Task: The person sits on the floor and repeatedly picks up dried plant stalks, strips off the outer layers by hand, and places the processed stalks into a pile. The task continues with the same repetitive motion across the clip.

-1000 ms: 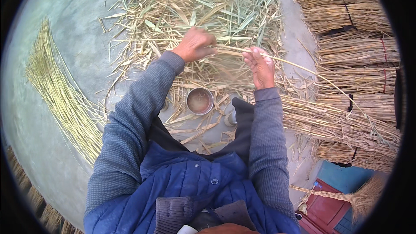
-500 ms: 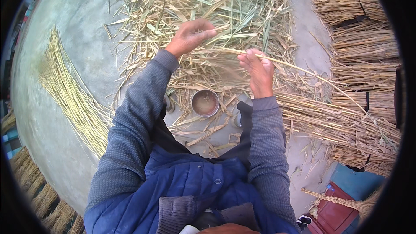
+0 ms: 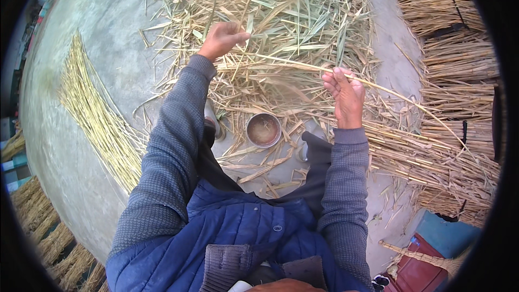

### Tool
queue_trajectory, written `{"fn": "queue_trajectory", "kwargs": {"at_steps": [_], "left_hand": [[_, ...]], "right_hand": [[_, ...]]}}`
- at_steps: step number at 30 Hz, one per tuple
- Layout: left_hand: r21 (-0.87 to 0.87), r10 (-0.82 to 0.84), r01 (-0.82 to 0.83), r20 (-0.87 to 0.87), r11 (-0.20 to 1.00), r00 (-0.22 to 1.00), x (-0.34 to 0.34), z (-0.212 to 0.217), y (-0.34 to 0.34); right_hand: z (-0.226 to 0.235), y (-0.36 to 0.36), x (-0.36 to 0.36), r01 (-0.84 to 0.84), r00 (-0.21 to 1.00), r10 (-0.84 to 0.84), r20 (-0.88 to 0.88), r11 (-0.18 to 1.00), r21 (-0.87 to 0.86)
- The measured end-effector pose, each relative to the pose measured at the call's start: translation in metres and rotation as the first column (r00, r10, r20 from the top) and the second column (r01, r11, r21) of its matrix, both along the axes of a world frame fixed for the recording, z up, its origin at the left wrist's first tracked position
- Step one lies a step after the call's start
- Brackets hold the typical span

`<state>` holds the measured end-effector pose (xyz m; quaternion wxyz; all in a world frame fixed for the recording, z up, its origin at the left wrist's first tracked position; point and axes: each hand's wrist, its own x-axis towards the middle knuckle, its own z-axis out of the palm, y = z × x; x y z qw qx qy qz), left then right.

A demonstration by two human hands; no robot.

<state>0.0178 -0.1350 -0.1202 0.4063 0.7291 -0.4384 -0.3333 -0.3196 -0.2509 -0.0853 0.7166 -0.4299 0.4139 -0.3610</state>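
My right hand (image 3: 347, 97) pinches a long, thin reed stalk (image 3: 403, 97) between thumb and fingers. From there the stalk runs left toward my left hand and bends down to the right, over a bundle of uncleaned reeds (image 3: 432, 162). Closed at the far side of the stalk's left end, my left hand (image 3: 223, 40) has blurred dry leaf strips (image 3: 250, 8) sticking up from it. Whether it also touches the stalk, I cannot tell. Beneath both hands spreads a wide heap of dry and greenish leaves (image 3: 303, 16).
Between my feet stands a round metal bowl (image 3: 264, 130) with a brownish inside. Stripped yellow stalks (image 3: 100, 116) lie in a fan on the concrete floor (image 3: 51, 146) at left. Tied reed bundles (image 3: 459, 65) are stacked at right. A dark red panel (image 3: 416, 267) is at lower right.
My hands have moved farther apart, the left slightly left and the right to the right with the stalk. Leaf strips now rise above my left hand. The whole view has shifted slightly.
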Motion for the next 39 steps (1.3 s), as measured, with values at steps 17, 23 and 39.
{"fn": "queue_trajectory", "kwargs": {"at_steps": [17, 23, 39], "left_hand": [[-0.145, -0.165, 0.140, -0.177, 0.979, 0.970, -0.031, 0.012, -0.004], [-0.130, 0.037, -0.062, -0.192, 0.990, 0.981, -0.021, 0.017, -0.005], [-0.210, 0.091, 0.080, 0.693, 0.974, 0.716, -0.037, 0.024, -0.006]], "right_hand": [[0.013, 0.008, 0.019, 0.073, 0.995, -0.083, -0.051, 0.981, -0.180], [0.015, 0.007, 0.017, 0.122, 0.989, -0.135, -0.068, 0.977, -0.174], [0.013, 0.014, 0.027, 0.064, 0.994, -0.080, -0.078, 0.981, -0.185]]}}
